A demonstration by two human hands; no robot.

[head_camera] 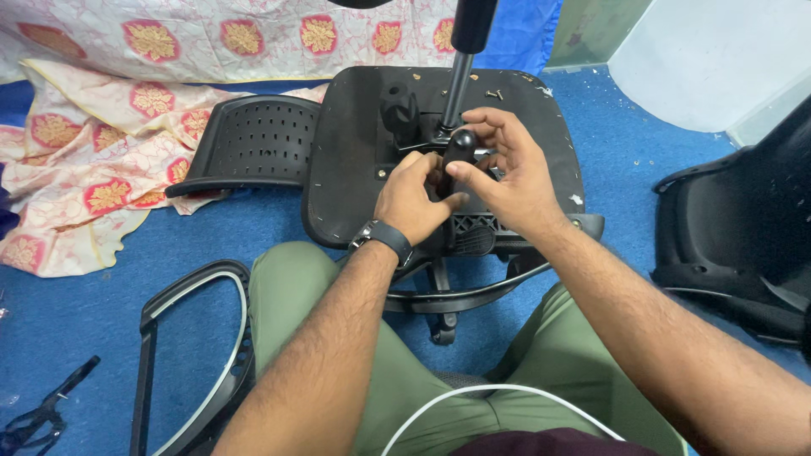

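A black knob on the upturned chair seat is clasped by the left hand and right hand, held together for steadiness.

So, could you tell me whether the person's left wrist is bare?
No, a dark wristband wraps the wrist just behind the left hand, which rests by the black knob on the upturned chair seat.
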